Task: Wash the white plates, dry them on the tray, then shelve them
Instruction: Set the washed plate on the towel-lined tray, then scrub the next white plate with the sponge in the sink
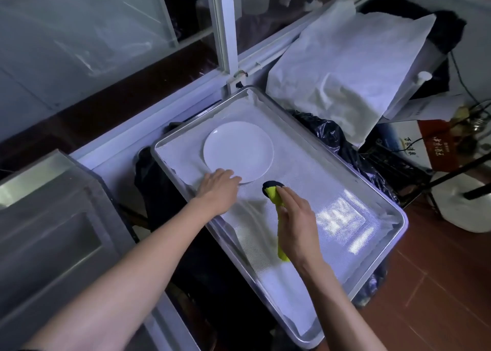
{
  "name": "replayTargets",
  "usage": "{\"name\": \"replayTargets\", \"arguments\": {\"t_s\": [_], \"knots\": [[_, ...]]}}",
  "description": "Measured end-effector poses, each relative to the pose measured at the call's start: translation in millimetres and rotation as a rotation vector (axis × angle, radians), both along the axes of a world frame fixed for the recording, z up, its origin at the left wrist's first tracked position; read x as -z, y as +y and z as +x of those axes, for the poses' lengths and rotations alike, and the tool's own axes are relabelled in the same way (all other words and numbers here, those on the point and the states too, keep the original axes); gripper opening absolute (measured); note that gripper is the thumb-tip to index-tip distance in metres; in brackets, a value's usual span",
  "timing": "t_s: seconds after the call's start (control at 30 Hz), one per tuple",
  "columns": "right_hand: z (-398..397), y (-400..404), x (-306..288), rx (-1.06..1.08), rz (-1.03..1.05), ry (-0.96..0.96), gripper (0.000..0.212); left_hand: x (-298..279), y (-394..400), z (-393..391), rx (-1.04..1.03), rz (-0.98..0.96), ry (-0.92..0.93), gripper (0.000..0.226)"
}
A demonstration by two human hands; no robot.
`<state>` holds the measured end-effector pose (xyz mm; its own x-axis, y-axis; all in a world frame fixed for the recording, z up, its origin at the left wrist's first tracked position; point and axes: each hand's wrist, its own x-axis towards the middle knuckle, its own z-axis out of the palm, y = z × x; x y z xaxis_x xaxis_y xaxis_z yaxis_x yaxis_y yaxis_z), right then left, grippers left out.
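Glazed cabinet doors (pixel 87 31) stand behind the lined tray (pixel 393 217). One white plate (pixel 239 150) lies near the tray's far left corner, so judge the drying stage as under way and shelving as outstanding. Your left hand (pixel 218 186) touches the plate's near rim; whether its fingers grip cannot be told. Your right hand (pixel 295 220) clasps a yellow sponge (pixel 276 199). A carton (pixel 414 146) beyond the tray's right edge bears printed characters, unreadable.

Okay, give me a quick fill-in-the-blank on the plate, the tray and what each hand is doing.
1. The white plate lies on the lined ____.
2. The left hand touches the plate's near ____.
3. The right hand holds a yellow and black ____.

Missing words: tray; rim; cloth.
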<state>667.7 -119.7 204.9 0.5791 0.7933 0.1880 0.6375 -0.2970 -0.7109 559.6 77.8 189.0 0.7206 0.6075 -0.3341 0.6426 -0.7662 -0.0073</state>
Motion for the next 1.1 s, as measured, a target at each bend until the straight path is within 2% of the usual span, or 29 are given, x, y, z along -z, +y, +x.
{"name": "replayTargets", "arguments": {"t_s": [0.13, 0.23, 0.33, 0.43, 0.53, 0.63, 0.93, 1.1], "knots": [[-20.2, 16.2, -18.8, -0.074, 0.03, -0.005, 0.039, -24.3, -15.9, -42.3, -0.035, -0.049, -0.161, 0.036], [-48.3, 33.2, -43.4, -0.148, 0.063, 0.012, 0.04, -39.6, -23.7, -88.6, -0.084, -0.011, -0.315, 0.036], [-88.0, 51.1, -62.7, -0.219, 0.141, -0.045, 0.037, -45.9, -27.2, -144.1, -0.165, 0.04, -0.421, 0.033], [-137.5, 68.3, -71.8, -0.29, 0.212, -0.1, 0.043, -45.0, -31.6, -207.1, -0.258, 0.085, -0.535, 0.024], [-192.9, 81.8, -69.9, -0.437, 0.165, -0.125, 0.042, -41.0, -40.0, -271.5, -0.355, 0.091, -0.595, 0.014], [-248.5, 91.2, -55.8, -0.564, 0.079, -0.144, 0.044, -31.0, -52.0, -336.8, -0.472, 0.006, -0.677, 0.024], [-396.7, 96.0, 8.8, -0.756, -0.107, -0.134, 0.039, 13.1, -88.6, -506.9, -0.993, -0.164, -0.571, 0.036], [-440.9, 100.7, 41.7, -0.773, -0.208, -0.157, 0.041, 47.7, -94.7, -558.1, -1.096, -0.212, -0.554, 0.04]]}}
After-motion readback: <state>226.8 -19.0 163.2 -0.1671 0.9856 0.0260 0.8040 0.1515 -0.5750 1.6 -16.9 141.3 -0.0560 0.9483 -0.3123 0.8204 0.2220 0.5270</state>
